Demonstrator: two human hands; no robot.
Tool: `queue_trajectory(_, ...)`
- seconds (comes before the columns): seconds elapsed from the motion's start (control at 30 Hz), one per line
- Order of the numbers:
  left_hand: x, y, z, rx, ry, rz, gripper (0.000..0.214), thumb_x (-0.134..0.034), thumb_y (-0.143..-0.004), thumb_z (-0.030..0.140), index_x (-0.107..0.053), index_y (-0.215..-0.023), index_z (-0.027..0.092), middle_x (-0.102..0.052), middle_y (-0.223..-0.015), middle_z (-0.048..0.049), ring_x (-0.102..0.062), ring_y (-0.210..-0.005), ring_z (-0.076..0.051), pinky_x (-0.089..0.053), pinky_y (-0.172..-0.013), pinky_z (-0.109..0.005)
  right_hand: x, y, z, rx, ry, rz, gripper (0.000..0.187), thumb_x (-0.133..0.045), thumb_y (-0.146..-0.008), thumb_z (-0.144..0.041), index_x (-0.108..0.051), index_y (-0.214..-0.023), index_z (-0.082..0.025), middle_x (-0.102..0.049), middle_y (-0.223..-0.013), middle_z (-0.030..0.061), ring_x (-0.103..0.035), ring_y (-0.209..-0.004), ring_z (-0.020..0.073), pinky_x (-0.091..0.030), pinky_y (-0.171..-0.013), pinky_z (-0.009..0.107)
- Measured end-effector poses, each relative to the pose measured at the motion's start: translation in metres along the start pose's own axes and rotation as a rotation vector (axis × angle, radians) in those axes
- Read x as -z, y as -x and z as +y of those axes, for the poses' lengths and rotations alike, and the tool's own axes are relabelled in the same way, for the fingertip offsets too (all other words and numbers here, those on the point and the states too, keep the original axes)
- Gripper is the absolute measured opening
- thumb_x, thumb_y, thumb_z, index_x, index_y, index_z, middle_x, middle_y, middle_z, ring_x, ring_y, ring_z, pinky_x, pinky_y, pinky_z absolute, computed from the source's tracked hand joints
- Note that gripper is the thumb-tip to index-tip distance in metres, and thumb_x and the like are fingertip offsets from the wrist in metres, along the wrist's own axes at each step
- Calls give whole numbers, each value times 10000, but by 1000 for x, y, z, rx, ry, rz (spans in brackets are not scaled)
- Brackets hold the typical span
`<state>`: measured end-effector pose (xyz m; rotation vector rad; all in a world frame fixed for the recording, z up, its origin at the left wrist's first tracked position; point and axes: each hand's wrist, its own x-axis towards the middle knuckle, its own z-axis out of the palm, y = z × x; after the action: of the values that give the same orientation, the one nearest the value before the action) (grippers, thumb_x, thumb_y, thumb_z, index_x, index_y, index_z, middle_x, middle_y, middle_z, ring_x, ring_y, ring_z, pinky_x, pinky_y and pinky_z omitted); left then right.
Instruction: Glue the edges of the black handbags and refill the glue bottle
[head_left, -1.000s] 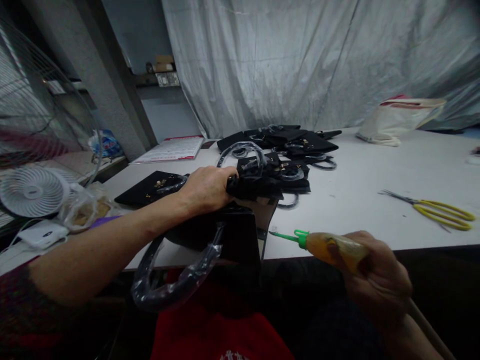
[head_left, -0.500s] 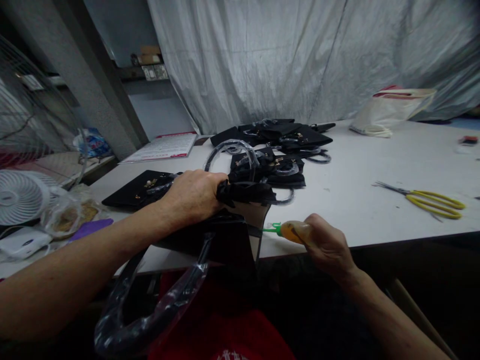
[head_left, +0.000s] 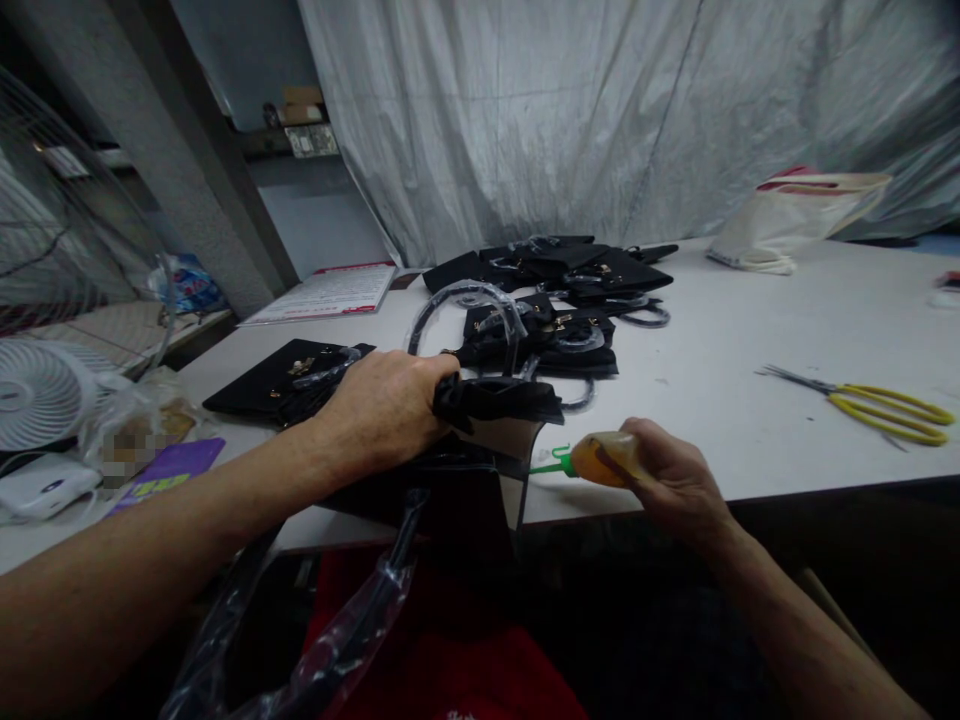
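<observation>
My left hand is closed over the top of a black handbag at the table's front edge, pressing back its folded flap. The bag's plastic-wrapped handle hangs down toward my lap. My right hand grips a small amber glue bottle with a green nozzle. The nozzle tip touches the bag's light inner edge under the flap.
A pile of black handbags lies mid-table, with another flat bag at left. Yellow-handled scissors lie to the right, a white sack far right. A small white fan and a printed sheet are at left.
My right hand rose from my lap and carried the glue bottle left to the bag's edge. My left hand stayed on the flap.
</observation>
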<state>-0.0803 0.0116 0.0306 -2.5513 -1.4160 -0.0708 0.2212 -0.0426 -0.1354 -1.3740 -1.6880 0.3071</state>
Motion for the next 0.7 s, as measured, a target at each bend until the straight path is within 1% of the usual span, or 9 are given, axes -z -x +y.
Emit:
queue_trajectory(0.1,0,3,-1,0,20,6,262,-508,-843,361,-710,-1000,306,-697,-709,-38,-678,-675,-286,-321,-571,-328,2,-2,0,-20,0,17,360,-619,-918,-530,-526,-759,-221,-519,-632,-25,-480,-549,130,-395,-499,251)
queue_trajectory(0.2,0,5,-1,-3,29,1,261,-512,-835,349,-708,-1003,308,-672,-668,-31,-669,-658,-287,-313,-563,-326,2,0,-1,-24,-28,-16,353,-602,-932,-519,-533,-760,-219,-527,-638,-21,-505,-562,134,-410,-492,246)
queue_trajectory(0.3,0,6,0,-2,32,1,263,-515,-833,356,-706,-1008,308,-657,-650,-30,-663,-653,-291,-307,-559,-325,2,5,-2,-22,-43,-17,332,-577,-952,-501,-539,-780,-220,-544,-669,-9,-534,-604,145,-433,-516,248)
queue_trajectory(0.43,-1,5,0,-3,19,-4,261,-511,-842,374,-704,-1004,307,-663,-663,-34,-667,-668,-297,-307,-561,-326,3,14,-5,-10,-47,-49,311,-601,-948,-465,-543,-765,-220,-528,-655,-14,-510,-560,132,-408,-493,245)
queue_trajectory(0.5,0,6,0,-4,13,-11,262,-513,-842,372,-704,-1010,308,-671,-673,-33,-670,-676,-296,-315,-567,-327,4,19,-6,1,-51,-66,293,-605,-949,-444,-553,-768,-219,-544,-675,-7,-521,-571,134,-415,-506,250)
queue_trajectory(0.6,1,6,1,8,6,-21,265,-521,-839,378,-706,-1016,310,-673,-674,-28,-666,-669,-284,-312,-562,-321,4,23,-8,6,-49,-30,255,-573,-970,-422,-565,-814,-221,-566,-720,9,-539,-610,146,-435,-545,265)
queue_trajectory(0.7,1,7,1,24,0,-19,267,-524,-840,391,-712,-1015,319,-667,-662,-23,-658,-652,-276,-305,-554,-316,4,25,-10,10,-49,-23,281,-591,-950,-454,-564,-794,-222,-558,-709,9,-518,-586,142,-432,-531,269)
